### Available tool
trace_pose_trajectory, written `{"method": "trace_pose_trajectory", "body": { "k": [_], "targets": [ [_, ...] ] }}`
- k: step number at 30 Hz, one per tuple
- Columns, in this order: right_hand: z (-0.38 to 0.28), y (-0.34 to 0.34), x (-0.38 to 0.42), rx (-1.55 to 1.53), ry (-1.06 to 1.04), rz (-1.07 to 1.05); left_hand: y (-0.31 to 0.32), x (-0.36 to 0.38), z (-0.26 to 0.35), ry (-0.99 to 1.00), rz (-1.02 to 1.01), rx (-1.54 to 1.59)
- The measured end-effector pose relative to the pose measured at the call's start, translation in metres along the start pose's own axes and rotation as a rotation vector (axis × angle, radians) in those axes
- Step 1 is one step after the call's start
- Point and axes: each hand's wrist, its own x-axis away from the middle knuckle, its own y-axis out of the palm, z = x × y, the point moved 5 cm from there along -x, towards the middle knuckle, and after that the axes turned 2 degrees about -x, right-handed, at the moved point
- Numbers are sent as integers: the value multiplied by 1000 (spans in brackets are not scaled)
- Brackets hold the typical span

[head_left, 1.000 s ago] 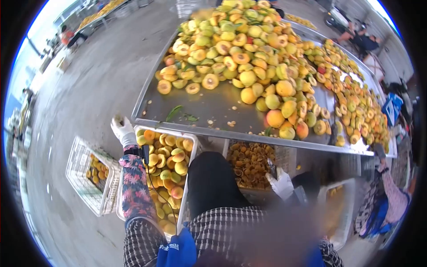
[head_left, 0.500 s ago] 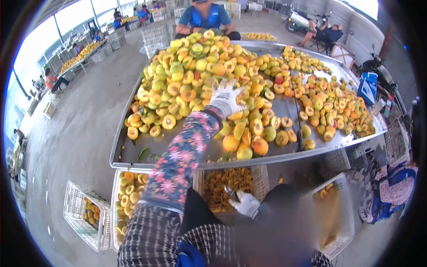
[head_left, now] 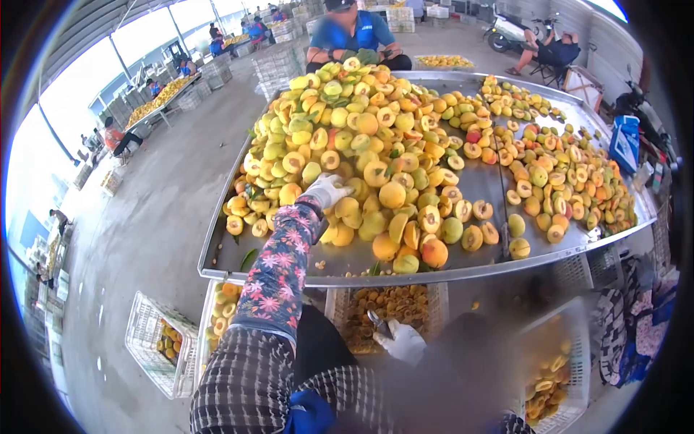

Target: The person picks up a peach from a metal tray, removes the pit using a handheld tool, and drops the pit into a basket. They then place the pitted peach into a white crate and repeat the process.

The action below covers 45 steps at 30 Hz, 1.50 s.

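My left hand [head_left: 329, 190], in a white glove, is pressed into the near side of a heap of yellow peaches [head_left: 367, 123], many cut in half. Its fingers lie together and curl down among the fruit; what they hold, if anything, is hidden. Below the table's front edge, my gloved right hand [head_left: 405, 342] is closed around a short metal hand tool [head_left: 379, 323], whose tip points up and left. Beneath that tool stands a crate [head_left: 438, 307] of brownish fruit pieces. The heap rests on a metal table [head_left: 340, 272].
White crates with fruit stand at the left [head_left: 144, 340] and right [head_left: 578, 362]. More halves [head_left: 564, 181] cover the table's right section. A person in a blue vest [head_left: 376, 29] sits across the table. Others sit farther back.
My left hand has drawn back toward me and left across the heap, its spread fingers now together. Fruit on the near side has shifted. My right hand keeps hold of the tool. The view has tilted.
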Motion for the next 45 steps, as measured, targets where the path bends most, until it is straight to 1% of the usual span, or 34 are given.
{"method": "trace_pose_trajectory", "body": {
  "k": [2, 3, 4, 6, 9, 10, 12, 13, 15, 18, 19, 20, 22, 23, 26, 27, 29, 30, 31, 34, 35, 38, 39, 42, 43, 45],
  "targets": [
    [6, 5, -4, 23, -18, -4, 43, -3, -50, 44, -55, -58],
    [5, 5, -4, 22, -14, -6, 47, 27, -31, 374, -207, -602],
    [2, 3, -4, 15, 4, -18, 25, 68, -11, 21, -85, -198],
    [-1, 2, -3, 45, 40, -48, 29, 96, -16, -61, -83, -221],
    [3, 7, -4, 58, 37, -58, 23, 117, -14, -25, -113, -192],
    [6, 10, -4, 57, 31, -52, 19, 124, -11, -33, -79, -240],
    [10, 11, -2, 55, 21, -29, 12, 138, 3, -45, -106, -439],
    [8, 10, 1, 77, 46, -40, 16, 138, 1, -56, -149, -447],
    [11, 12, 6, 63, 33, 0, 27, 133, -7, -71, -232, -465],
    [15, 9, 9, 76, 24, 72, 20, 137, -17, 83, 6, -349],
    [15, 8, 10, 55, 29, 84, 20, 134, -24, 20, -60, -289],
    [17, 8, 12, 34, 37, 95, 22, 136, -26, 20, -37, -302],
    [13, 8, 14, 52, 66, 48, 17, 152, -18, 15, 9, -326],
    [10, 8, 13, 61, 77, 24, 12, 158, -17, -4, -31, -415],
    [9, 8, 16, 62, 98, 39, 10, 154, -42, -40, 88, -380],
    [11, 10, 17, 68, 64, 71, 8, 150, -44, -13, 79, -280],
    [16, 14, 16, 81, -7, 131, 6, 147, -49, -11, 74, -281],
    [16, 14, 17, 80, 20, 104, 1, 151, -48, -12, 73, -283],
    [16, 13, 17, 77, 46, 77, -7, 158, -42, -65, 49, -294],
    [8, 9, 20, 81, 67, 55, -3, 149, -58, -33, -70, -151],
    [7, 8, 21, 87, 66, 57, 1, 147, -64, -88, -183, -153],
    [15, 16, 17, 58, 11, 99, -7, 151, -45, -235, -182, -209],
    [18, 18, 15, 54, 24, 92, -13, 152, -34, -246, -133, -232],
    [20, 17, 12, 63, 45, 87, 0, 138, -23, -222, -21, -377],
    [17, 16, 13, 78, 43, 85, 3, 139, -16, -190, -46, -362],
    [15, 18, 14, 95, 41, 77, 10, 123, -19, -200, -33, -387]
  ]
}}
